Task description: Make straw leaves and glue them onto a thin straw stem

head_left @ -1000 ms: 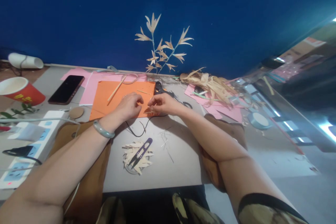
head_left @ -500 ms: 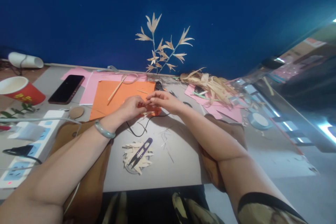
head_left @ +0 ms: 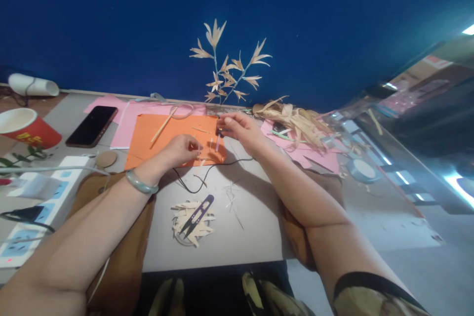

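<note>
Here the person's left hand (head_left: 183, 149) rests on the near edge of an orange sheet (head_left: 168, 133), its fingers curled together and pinching a small pale strip against the paper; the strip itself is too small to make out clearly. A pale green bangle (head_left: 141, 183) circles that wrist. At about two o'clock from the left hand, the right hand (head_left: 240, 131) is raised just above the sheet's right edge, thumb and forefinger pressed together on the top of a thin pale sliver (head_left: 217, 141) that hangs down toward the paper. A black cord (head_left: 202, 177) loops across the grey table (head_left: 240, 237) just below both hands.

At six o'clock from the hands, purple-handled thread snips (head_left: 196, 215) lie on a little heap of cut straw pieces (head_left: 188, 219). At eleven o'clock from the left hand a thin stick (head_left: 163, 127) lies on the orange sheet, with pink paper (head_left: 129, 116) beyond it. Far off at nine o'clock lie a black phone (head_left: 92, 125) and a red paper cup (head_left: 26, 128). At twelve o'clock a straw bamboo sprig (head_left: 227, 66) shows against the blue wall, and at three o'clock of the right hand sits a pile of dried husks (head_left: 299, 121).
</note>
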